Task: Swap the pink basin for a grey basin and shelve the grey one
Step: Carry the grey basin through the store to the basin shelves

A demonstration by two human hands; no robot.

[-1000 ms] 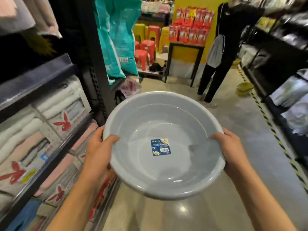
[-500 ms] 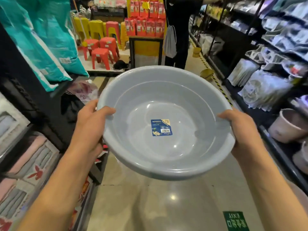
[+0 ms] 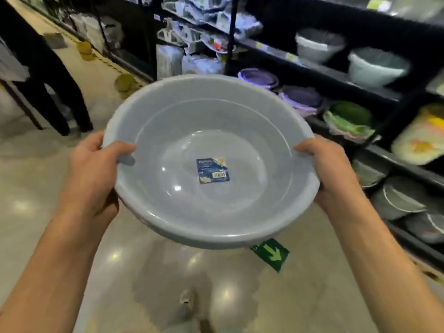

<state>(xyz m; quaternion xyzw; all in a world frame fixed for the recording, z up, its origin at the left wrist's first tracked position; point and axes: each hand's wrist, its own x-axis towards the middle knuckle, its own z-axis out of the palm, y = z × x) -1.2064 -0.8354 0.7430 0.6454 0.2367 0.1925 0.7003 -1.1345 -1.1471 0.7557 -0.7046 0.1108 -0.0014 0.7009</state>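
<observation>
Item: grey basin [image 3: 211,164], round, shallow, empty but for a blue product label [image 3: 213,170] stuck near the centre of its floor. Location: held in the air over the aisle floor [image 3: 36,188], mouth up and tilted slightly toward the wearer, not yet on any shelf. Handling: left hand [image 3: 92,174] clasps the left rim, thumb hooked over the lip; right hand [image 3: 332,171] clasps the right rim likewise. Adjacent stock: dark shelving [image 3: 374,92] to the right, carrying purple lidded tubs [image 3: 262,76], pale buckets [image 3: 374,66] and stacked grey basins [image 3: 401,203] on a lower tier. Other: a person in dark clothing [image 3: 48,80] stands well apart, up the aisle. Risks, as judged: the view is blurred, suggesting a quick turn, so the wide rim could clip a shelf edge or knock displayed goods; a grip on the lip alone may slip on smooth plastic; an off-centre placing on the grey stack could let it slide off.
</observation>
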